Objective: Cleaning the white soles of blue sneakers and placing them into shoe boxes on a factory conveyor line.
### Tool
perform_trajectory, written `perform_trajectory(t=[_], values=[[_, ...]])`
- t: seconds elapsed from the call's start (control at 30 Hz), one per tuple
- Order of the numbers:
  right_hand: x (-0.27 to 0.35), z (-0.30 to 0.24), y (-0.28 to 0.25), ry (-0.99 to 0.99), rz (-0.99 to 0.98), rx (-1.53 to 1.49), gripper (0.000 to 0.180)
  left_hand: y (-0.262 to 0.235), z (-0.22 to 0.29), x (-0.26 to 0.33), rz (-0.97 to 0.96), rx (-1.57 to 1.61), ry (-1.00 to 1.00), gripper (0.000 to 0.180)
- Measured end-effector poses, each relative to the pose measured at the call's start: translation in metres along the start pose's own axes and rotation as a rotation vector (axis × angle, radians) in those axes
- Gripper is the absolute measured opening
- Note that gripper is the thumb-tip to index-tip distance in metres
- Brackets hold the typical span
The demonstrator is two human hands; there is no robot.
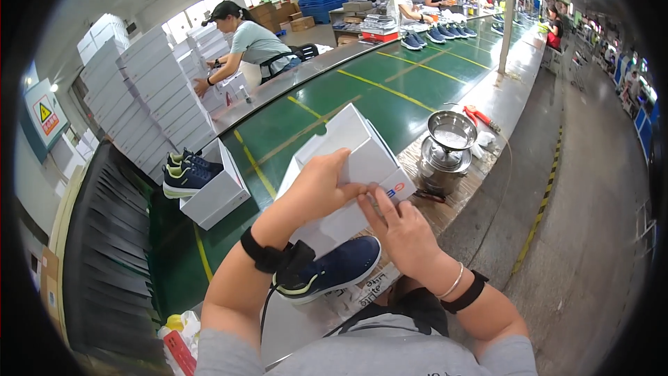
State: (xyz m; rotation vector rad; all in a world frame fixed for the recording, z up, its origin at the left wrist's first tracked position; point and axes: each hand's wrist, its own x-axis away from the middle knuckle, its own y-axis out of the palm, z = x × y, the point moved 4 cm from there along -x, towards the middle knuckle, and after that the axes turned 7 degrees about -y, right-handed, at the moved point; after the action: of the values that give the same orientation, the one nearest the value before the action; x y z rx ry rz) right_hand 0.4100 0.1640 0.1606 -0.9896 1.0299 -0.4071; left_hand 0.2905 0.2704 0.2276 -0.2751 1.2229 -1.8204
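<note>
A white shoebox (pixel 346 145) is tilted up in front of me above the near edge of the green belt. My left hand (pixel 314 186) grips it from the left, its thumb reaching across toward the box's printed end. The bent fingers of my right hand (pixel 407 237) press that same end, their tips meeting my left thumb. Whether something small lies under those fingertips, I cannot see. Below the box rests a dark blue sneaker (pixel 348 264) with a pale sole, partly covered by my left wrist.
At left, an open white shoebox (pixel 221 198) bears dark blue sneakers (pixel 189 170). A metal bowl-topped pot (pixel 449 132) and red-handled tool (pixel 481 117) stand on the right ledge. A co-worker (pixel 250 45) handles boxes beside tall stacks (pixel 149 90). Black strip curtains (pixel 104 251) hang at left.
</note>
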Motion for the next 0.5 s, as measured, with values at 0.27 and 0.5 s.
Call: perform_trajectory(t=[0.27,0.5], values=[[0.011,0.013,0.017,0.112,0.088,-0.062,0.056,-0.001,0.002,-0.017,-0.069,0.168,-0.129,0.028],[0.038,0.009,0.064,0.267,-0.067,-0.334,0.069,-0.043,-0.017,-0.027,0.041,0.366,-0.145,0.03]])
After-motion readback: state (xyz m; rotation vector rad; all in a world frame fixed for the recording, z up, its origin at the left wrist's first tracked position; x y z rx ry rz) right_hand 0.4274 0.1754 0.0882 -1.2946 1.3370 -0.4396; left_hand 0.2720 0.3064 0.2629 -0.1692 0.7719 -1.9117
